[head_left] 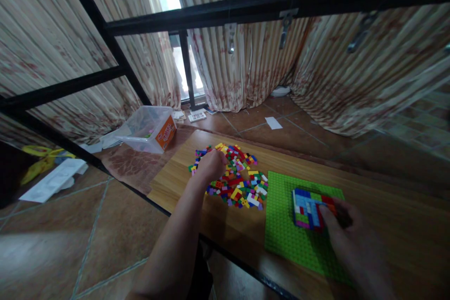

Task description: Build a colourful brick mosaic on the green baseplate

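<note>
My left hand [211, 166] reaches into a heap of loose toy bricks [235, 179] on the wooden board. Its fingers are curled closed among the bricks, and whatever they pinch is hidden. On the right, my right hand [342, 225] grips the right side of a multicoloured brick block [307, 210], thumb on top and fingers behind. Blue, light blue, red, white and lime bricks make up this block. It is over the studded green baseplate [281, 239]; whether it is fixed there I cannot tell.
A clear plastic bin [144, 124] with an orange label stands beyond the wooden tabletop [183, 164], at the left. A black metal frame [211, 16] crosses above, before striped curtains [242, 70]. White papers [273, 123] lie on the tiled floor.
</note>
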A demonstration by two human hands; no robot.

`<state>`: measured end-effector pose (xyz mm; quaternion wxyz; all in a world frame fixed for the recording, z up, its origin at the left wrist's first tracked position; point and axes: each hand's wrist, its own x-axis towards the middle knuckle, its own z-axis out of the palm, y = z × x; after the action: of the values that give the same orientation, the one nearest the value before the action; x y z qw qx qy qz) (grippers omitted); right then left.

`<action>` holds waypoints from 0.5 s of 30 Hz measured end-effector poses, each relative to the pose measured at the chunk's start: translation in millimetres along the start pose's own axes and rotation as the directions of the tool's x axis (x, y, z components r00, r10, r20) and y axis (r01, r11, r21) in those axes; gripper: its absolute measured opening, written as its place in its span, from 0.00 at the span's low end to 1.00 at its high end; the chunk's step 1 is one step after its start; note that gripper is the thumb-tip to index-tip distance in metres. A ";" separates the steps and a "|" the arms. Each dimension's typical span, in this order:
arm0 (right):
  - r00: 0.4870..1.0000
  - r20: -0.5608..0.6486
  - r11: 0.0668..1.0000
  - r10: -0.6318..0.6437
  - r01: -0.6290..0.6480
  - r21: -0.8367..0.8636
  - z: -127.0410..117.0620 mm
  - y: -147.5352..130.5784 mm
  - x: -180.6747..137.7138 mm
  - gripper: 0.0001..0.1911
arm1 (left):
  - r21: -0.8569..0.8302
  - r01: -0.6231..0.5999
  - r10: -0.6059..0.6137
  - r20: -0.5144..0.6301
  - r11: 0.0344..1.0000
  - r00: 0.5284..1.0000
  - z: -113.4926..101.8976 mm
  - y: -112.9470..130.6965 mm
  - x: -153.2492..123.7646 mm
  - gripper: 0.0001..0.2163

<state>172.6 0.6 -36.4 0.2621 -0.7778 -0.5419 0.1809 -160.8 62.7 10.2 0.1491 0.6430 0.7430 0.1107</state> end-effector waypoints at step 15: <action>1.000 0.003 1.000 -0.001 0.001 -0.029 -0.3 0.0 -0.6 0.34 | -0.219 0.243 -0.290 -0.216 0.945 0.932 -23.7 -27.6 4.6 0.17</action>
<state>172.6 0.0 -36.1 0.2502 -0.7809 -0.5453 0.1740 -195.5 63.8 22.1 0.1301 0.5002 0.8225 0.2375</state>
